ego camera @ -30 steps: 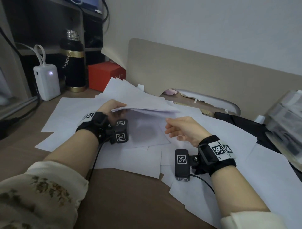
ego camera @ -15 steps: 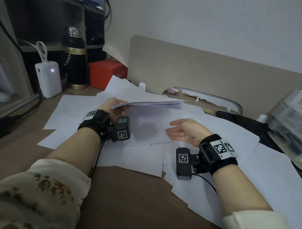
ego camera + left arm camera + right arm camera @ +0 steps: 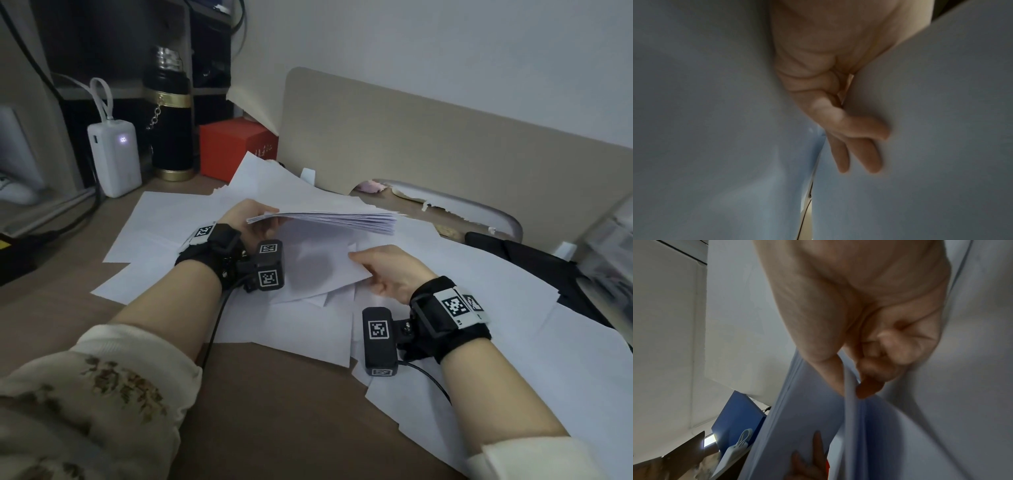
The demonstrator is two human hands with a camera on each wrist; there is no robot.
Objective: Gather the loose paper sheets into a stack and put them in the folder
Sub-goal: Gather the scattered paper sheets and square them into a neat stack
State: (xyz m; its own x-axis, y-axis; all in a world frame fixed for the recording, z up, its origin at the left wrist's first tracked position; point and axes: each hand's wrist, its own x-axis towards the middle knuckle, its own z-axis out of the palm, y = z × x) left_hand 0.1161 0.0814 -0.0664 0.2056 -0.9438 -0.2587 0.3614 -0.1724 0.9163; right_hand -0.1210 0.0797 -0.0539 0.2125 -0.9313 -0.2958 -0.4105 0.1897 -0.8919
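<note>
1. Stack (image 3: 329, 221) of gathered sheets held above the desk, left hand (image 3: 255, 219) gripping its near edge, fingers (image 3: 869, 129) spread beneath for support.
2. Right hand (image 3: 387, 274) pinches one loose sheet (image 3: 318, 270), likely next for the pile.
3. Many sheets litter the brown desk (image 3: 274, 428); red box (image 3: 236, 147), black flask (image 3: 171, 120) behind. Folder not identifiable.

White loose sheets (image 3: 161, 219) over a brown desk (image 3: 281, 421); white stack (image 3: 325, 221) too. Red box (image 3: 233, 150) near the far edge, beside a black flask (image 3: 169, 126) with gold bands. White power bank (image 3: 114, 157) toward the far left corner. Beige panel (image 3: 428, 137) along the far edge. Cream sleeve (image 3: 102, 411) with a brownish floral print. Black wrist straps (image 3: 442, 325) bearing black-and-white square-patterned tags.
</note>
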